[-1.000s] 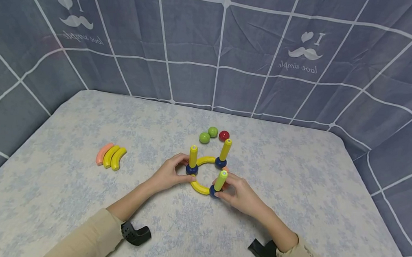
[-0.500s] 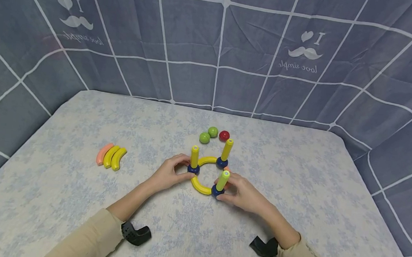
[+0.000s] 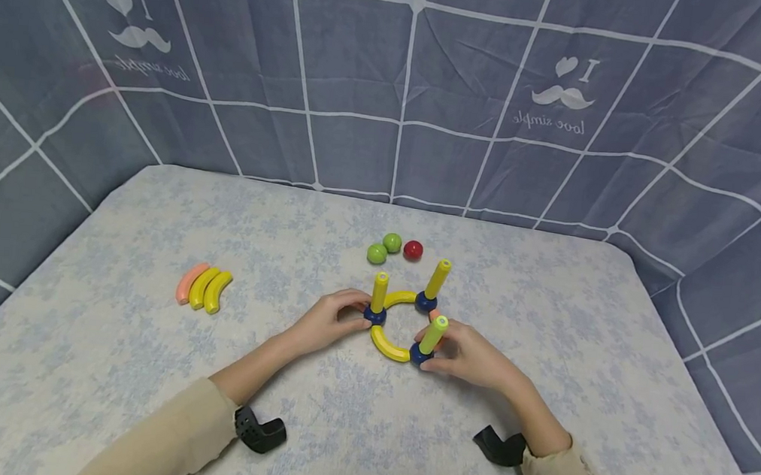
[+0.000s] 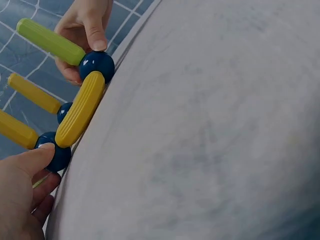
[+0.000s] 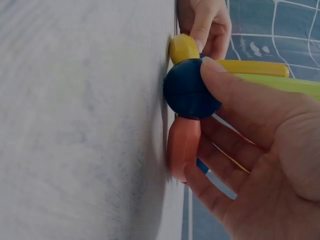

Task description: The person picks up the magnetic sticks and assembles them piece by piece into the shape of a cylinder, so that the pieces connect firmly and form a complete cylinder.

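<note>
A ring-shaped toy assembly of curved rods and navy balls sits on the table. Thumb and fingers of my left hand point(image 3: 328, 323) pinch its left ball point(image 3: 375, 316), which carries an upright yellow rod point(image 3: 379, 290). At the front right, my right hand point(image 3: 475, 357) grips another ball point(image 5: 187, 92) below a lime rod point(image 3: 435, 334). A yellow curved rod point(image 4: 82, 110) links these two balls. The far ball point(image 3: 425, 302) bears a second yellow rod point(image 3: 438, 280). Beside my right fingers, a salmon curved rod point(image 5: 184, 147) joins the gripped ball; the head view mostly hides it.
Behind the ring lie two green balls point(image 3: 377, 254) and a red ball point(image 3: 413, 250). Off to the left, two yellow curved rods point(image 3: 203, 288) rest beside a salmon one point(image 3: 191, 284). A grey-blue checked curtain point(image 3: 342, 53) hangs around the patterned tabletop point(image 3: 350, 431).
The whole ring assembly has shifted to the right across the table, with both hands holding it and moving along. The loose balls and curved rods stay put.
</note>
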